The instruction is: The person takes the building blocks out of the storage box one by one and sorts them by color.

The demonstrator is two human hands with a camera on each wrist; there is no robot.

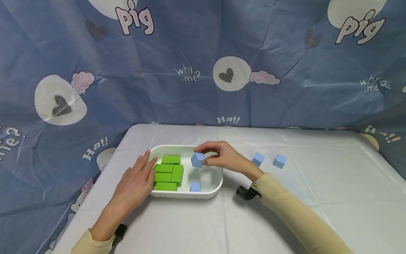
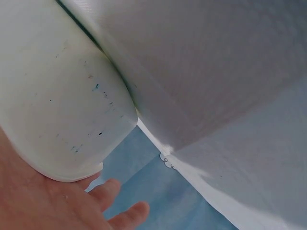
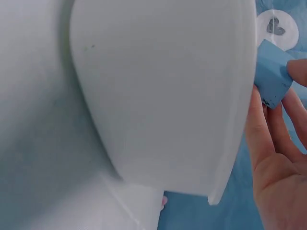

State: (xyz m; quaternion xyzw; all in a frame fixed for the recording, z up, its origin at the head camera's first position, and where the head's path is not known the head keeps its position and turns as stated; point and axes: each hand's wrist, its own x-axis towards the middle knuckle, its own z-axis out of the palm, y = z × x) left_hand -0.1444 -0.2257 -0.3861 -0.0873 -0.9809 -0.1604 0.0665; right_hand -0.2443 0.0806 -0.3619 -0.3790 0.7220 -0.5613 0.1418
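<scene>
My right hand (image 1: 222,155) pinches a blue cube (image 1: 198,159) between thumb and fingers, over the right half of a white tray (image 1: 207,194). In the right wrist view the held cube (image 3: 273,73) shows beyond the tray's rim. Against the tray's left end rests my left hand (image 1: 136,181), its fingers straight and spread along the rim. Several green blocks (image 1: 171,159) lie together in the tray's left half. Another blue cube (image 1: 195,187) sits inside by the front wall. From the left wrist, the tray's outer wall (image 2: 62,96) is seen beside the palm.
Right of the tray, two blue cubes (image 1: 280,161) stand on the white-covered table (image 1: 269,225), and a sliver of another shows behind the right wrist. A blue printed cloth (image 1: 190,98) hangs behind the table and down its left side.
</scene>
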